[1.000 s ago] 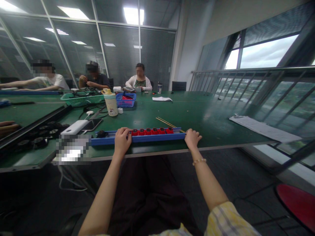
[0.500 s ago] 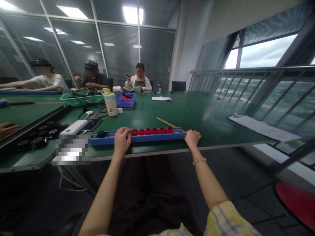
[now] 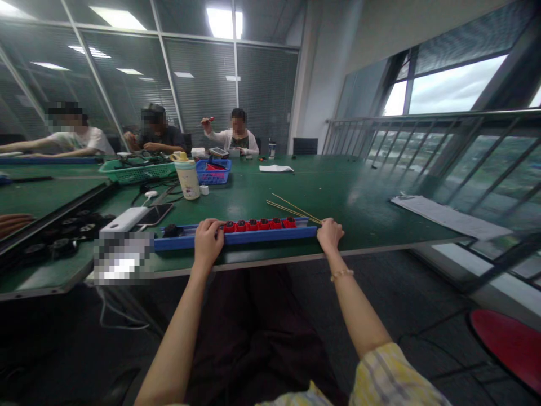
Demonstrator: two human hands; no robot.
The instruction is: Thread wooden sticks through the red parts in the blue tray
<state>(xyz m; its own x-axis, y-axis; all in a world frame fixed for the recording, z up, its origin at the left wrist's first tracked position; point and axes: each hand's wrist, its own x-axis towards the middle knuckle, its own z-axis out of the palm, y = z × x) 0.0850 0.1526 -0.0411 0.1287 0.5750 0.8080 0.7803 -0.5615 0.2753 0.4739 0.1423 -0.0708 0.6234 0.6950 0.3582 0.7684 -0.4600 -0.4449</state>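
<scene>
A long, narrow blue tray [image 3: 270, 235] lies along the table's near edge. Toward its right part stands a row of several small red pieces with dark tops [image 3: 252, 225]. My left hand [image 3: 207, 237] is closed over the tray, left of this row, with fingertips beside the leftmost red piece. A black part [image 3: 172, 230] sits in the tray's left end. Just past the right end, my right hand [image 3: 330, 234] is pinched closed on a thin yellow stick [image 3: 291, 204]. More such sticks [image 3: 284, 209] lie behind the tray; their near ends are partly hidden.
Left of the tray lie a white power bank [image 3: 125, 219], a phone [image 3: 156, 214] and several black parts [image 3: 67, 245]. Farther back stand a cup [image 3: 186, 179], a green basket [image 3: 135, 172] and a blue basket [image 3: 213, 173]. A clipboard [image 3: 448, 214] lies right. Several people sit across.
One yellow stick has separated from the others, its near end at my right hand. My left hand stays on the tray. Across the table, a person's hand has risen with a red object.
</scene>
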